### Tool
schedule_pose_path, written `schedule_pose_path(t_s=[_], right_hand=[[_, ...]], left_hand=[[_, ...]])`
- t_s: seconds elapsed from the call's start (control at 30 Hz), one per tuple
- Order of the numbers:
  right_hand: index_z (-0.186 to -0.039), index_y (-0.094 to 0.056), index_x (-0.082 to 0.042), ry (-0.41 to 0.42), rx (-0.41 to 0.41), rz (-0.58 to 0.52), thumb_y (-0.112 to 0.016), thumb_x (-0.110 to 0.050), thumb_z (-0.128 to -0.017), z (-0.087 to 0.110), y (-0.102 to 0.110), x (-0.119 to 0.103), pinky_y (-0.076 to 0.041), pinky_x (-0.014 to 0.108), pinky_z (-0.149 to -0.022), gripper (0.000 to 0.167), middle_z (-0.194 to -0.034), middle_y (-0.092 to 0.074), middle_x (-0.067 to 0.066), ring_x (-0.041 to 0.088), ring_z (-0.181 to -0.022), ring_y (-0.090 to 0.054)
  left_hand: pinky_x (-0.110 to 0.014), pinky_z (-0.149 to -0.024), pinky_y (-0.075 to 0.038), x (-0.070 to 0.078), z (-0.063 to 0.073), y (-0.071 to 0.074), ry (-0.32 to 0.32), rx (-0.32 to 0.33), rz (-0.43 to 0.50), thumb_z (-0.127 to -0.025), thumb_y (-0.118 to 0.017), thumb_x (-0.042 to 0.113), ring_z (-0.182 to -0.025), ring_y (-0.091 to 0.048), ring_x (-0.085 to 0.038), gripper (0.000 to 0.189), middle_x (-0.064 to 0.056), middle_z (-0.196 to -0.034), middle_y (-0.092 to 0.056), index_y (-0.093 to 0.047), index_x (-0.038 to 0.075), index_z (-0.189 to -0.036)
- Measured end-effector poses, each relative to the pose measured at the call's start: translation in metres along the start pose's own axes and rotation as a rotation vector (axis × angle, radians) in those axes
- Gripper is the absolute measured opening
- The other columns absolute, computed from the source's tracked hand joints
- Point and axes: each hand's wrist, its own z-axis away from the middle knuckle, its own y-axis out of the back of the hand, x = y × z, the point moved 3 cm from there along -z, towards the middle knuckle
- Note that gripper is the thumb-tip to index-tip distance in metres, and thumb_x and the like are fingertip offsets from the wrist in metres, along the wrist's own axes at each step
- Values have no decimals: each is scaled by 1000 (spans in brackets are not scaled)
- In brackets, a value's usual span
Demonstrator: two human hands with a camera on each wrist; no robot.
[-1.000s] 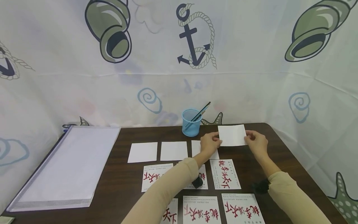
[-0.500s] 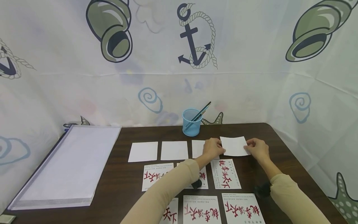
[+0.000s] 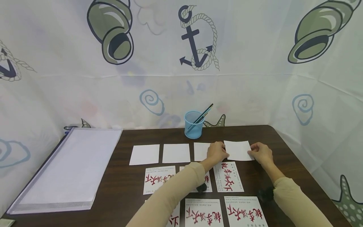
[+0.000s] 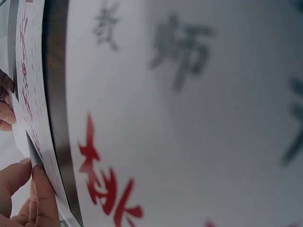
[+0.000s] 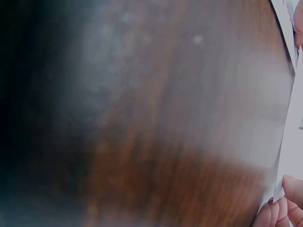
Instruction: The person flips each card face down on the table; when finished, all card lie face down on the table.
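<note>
A blank white square card (image 3: 238, 150) lies low at the right end of the back row, slightly bowed. My left hand (image 3: 217, 152) pinches its left edge, and my right hand (image 3: 261, 153) pinches the opposite edge. In the left wrist view, thumb and fingers of the left hand (image 4: 28, 196) meet at the card's edge (image 4: 20, 135). From the right wrist, the right hand's thumb and fingers (image 5: 293, 191) hold a corner. A third blank card (image 3: 200, 152) is partly covered by my left hand. Just in front lies a card with red characters (image 3: 228, 176).
Two more blank cards (image 3: 176, 153) continue the row leftward. Several red-lettered cards (image 3: 204, 212) lie nearer, some behind the left sleeve (image 3: 173, 192). A blue cup (image 3: 194, 127) with brushes stands at the back. A large white sheet pad (image 3: 68, 167) covers the table's left side.
Both hands have brought the blank card down and nearer, from above the table's back edge to beside the row of blank cards. The other cards have stayed put.
</note>
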Motion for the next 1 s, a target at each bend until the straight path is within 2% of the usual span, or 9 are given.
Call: schedule_pose_path(t_s=[0.17, 0.77, 0.9, 1.0], right_hand=[[-105, -59, 7, -3, -10, 11, -68, -9, -82, -1, -1, 1, -38, 39, -65, 29, -86, -63, 21, 32, -80, -54], [-103, -58, 8, 16, -19, 61, -67, -10, -82, -3, -6, 0, -40, 38, -62, 29, -83, -58, 18, 29, -75, -53], [-106, -56, 9, 3, 9, 46, -66, -10, -84, -3, -5, 0, -42, 40, -64, 31, -86, -58, 21, 32, -77, -53], [-109, -56, 8, 3, 67, 7, -64, -11, -86, -2, -1, -5, -40, 39, -63, 31, -88, -56, 20, 32, -78, -52]], left_hand=[[-20, -68, -46, 0, -1, -2, -8, 5, -49, -73, -80, 21, -76, -64, -9, 29, 6, -76, -71, -70, 10, -98], [-21, -67, -47, 4, 1, 1, -13, -11, -87, -73, -81, 19, -74, -61, -11, 25, 3, -77, -69, -70, 8, -93], [-21, -70, -48, 2, 2, 4, -31, -15, -33, -76, -78, 18, -77, -64, -11, 28, 2, -80, -71, -69, 6, -100], [-20, -68, -48, 3, 4, 12, -49, -30, 60, -78, -76, 17, -74, -65, -10, 32, 0, -82, -72, -67, 4, -106]])
